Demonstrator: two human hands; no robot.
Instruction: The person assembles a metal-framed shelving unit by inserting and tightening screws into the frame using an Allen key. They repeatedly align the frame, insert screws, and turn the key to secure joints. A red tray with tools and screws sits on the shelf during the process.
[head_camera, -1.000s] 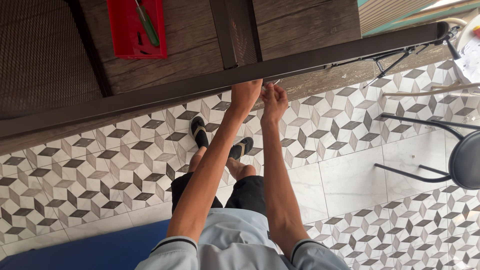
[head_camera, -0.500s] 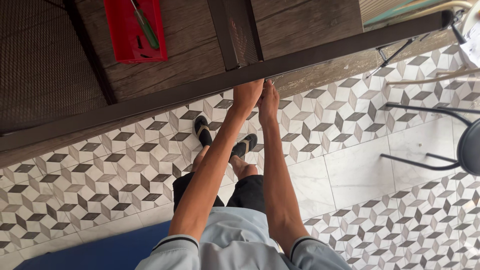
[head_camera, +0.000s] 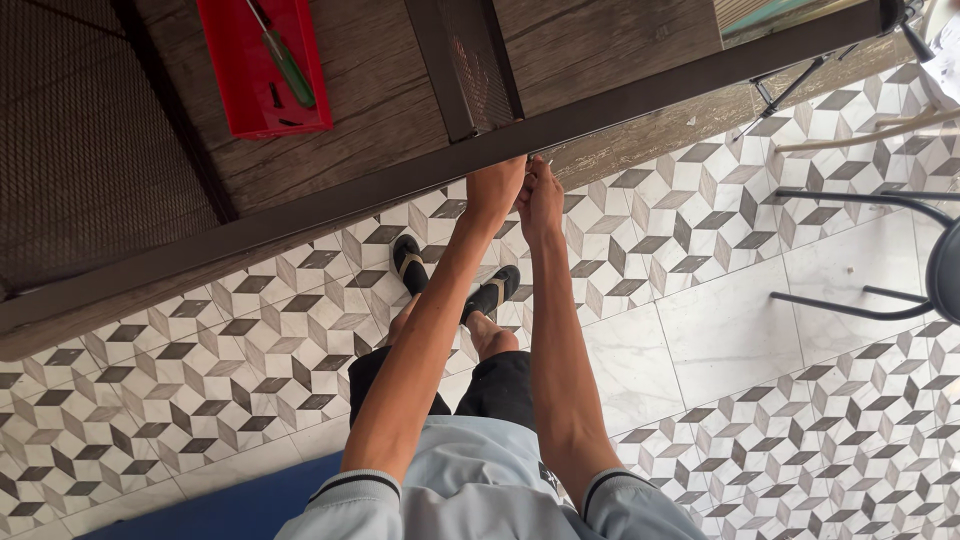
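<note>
Both my arms reach forward to the dark metal rail (head_camera: 640, 95) along the near edge of a wooden table (head_camera: 380, 110). My left hand (head_camera: 495, 190) presses up against the rail's underside, its fingertips hidden behind the edge. My right hand (head_camera: 542, 200) is right beside it and touching it, fingers bunched together at the rail. Whatever they pinch or hold is too small or hidden to make out. A red tray (head_camera: 262, 70) with a green-handled screwdriver (head_camera: 288, 65) lies on the tabletop, far left of my hands.
A dark mesh panel (head_camera: 90, 150) covers the table's left part, and a mesh crossbar (head_camera: 470, 65) runs across it. Below are a patterned tile floor (head_camera: 760, 300), my sandalled feet (head_camera: 455, 280), a black metal stool frame (head_camera: 880, 250) at right and a blue seat (head_camera: 220, 505) under me.
Both hands stay together at the same spot on the rail. The view has shifted only slightly.
</note>
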